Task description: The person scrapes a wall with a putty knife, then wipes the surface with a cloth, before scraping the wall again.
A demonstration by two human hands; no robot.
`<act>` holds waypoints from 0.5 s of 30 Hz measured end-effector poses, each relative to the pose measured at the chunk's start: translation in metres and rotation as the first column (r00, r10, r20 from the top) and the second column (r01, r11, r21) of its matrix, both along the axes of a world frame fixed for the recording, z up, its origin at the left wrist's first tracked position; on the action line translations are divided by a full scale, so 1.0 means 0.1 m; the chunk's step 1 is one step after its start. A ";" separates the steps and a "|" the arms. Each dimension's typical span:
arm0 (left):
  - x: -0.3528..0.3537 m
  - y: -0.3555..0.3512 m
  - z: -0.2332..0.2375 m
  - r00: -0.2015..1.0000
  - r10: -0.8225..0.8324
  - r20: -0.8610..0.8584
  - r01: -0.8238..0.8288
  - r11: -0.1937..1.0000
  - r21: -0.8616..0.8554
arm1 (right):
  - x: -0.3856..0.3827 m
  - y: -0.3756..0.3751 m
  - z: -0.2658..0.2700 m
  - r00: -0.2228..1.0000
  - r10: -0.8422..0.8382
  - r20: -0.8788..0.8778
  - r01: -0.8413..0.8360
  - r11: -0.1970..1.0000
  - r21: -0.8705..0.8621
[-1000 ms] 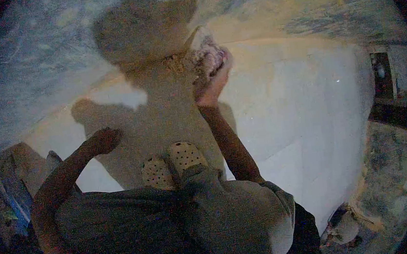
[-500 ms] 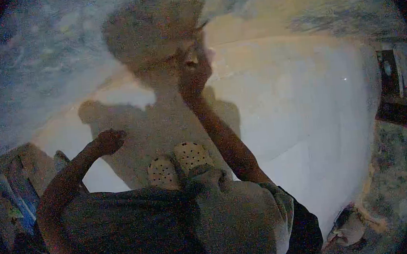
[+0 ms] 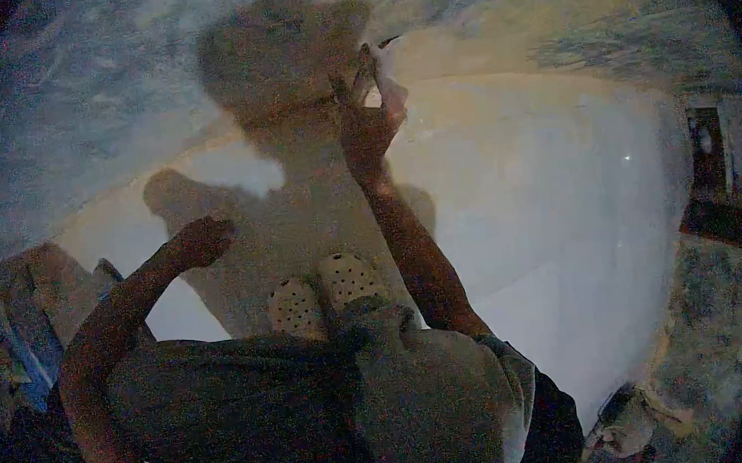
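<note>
My right hand (image 3: pixel 370 129) is stretched forward over the far edge of a smooth pale surface (image 3: pixel 547 206). Its fingers are bent around something I cannot make out; a small pale patch (image 3: pixel 371 97) shows between them, and a thin dark tip lies just past the fingertips. My left hand (image 3: pixel 202 241) hovers above the pale surface at the left, fingers curled in. Whether anything is inside it is hidden. Both hands fall partly within my own dark shadow, and the picture is grainy.
Tan perforated clogs (image 3: pixel 353 278) are on my feet below the hands. Rough grey-brown ground (image 3: pixel 93 124) borders the pale surface. Cardboard-like pieces (image 3: pixel 54 280) stand at the left. A crumpled bag-like thing (image 3: pixel 622 426) lies at lower right, and a dark opening (image 3: pixel 707 146) shows at far right.
My right hand has shifted slightly right, and its fingers have turned and straightened somewhat. My left hand has moved slightly up. The view has tilted a little.
</note>
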State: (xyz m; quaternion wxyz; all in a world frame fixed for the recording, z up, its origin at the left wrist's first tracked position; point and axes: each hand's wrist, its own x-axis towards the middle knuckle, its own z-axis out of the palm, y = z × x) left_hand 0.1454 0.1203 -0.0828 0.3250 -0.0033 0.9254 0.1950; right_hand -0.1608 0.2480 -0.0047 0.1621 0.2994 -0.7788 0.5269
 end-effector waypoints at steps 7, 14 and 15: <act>0.16 0.05 0.06 0.999 -0.045 -0.002 0.045 0.999 -0.010 | -0.17 0.03 -0.12 0.933 0.161 0.321 -0.069 0.958 -0.279; 0.00 0.00 0.21 0.944 0.067 0.323 -0.060 0.998 -0.030 | 0.13 0.00 -0.12 0.971 0.030 0.239 -0.032 0.999 0.004; 0.01 -0.02 0.12 0.954 0.059 0.294 -0.057 0.998 -0.015 | 0.11 -0.01 -0.12 0.973 0.027 0.231 -0.034 0.999 0.026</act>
